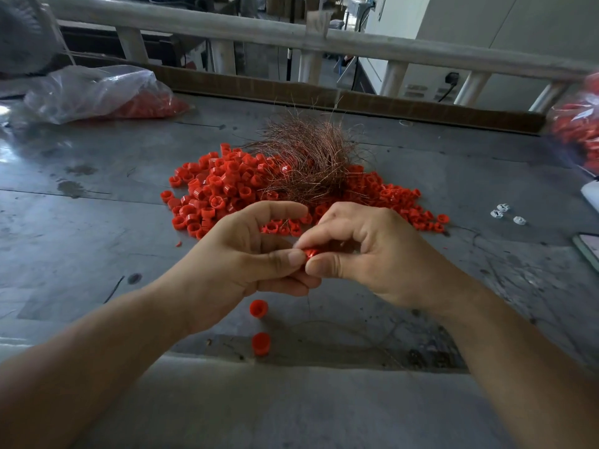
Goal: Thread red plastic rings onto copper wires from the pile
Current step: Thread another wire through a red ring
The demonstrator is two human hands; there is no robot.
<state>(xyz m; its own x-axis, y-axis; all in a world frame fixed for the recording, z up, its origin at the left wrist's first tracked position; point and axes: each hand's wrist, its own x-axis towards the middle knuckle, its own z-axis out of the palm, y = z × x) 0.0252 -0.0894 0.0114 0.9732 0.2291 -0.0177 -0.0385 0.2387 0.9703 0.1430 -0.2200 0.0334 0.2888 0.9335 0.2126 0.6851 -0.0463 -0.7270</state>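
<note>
The left hand (246, 264) and the right hand (366, 254) together pinched one small red plastic ring (311, 253) between thumbs and curled fingers. Behind them, the tangled copper wire bundle (311, 157) lay on the red ring pile (223, 189).

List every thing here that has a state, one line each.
left hand, pinching the red ring.
right hand, pinching the same ring.
red ring, held between both hands above the table.
ring pile, loose heap on the table.
copper wires, tangled bundle lying on the pile.
two separate rings, apart from the pile, nearer the person.
plastic bag, lying on its side, rings inside.
</note>
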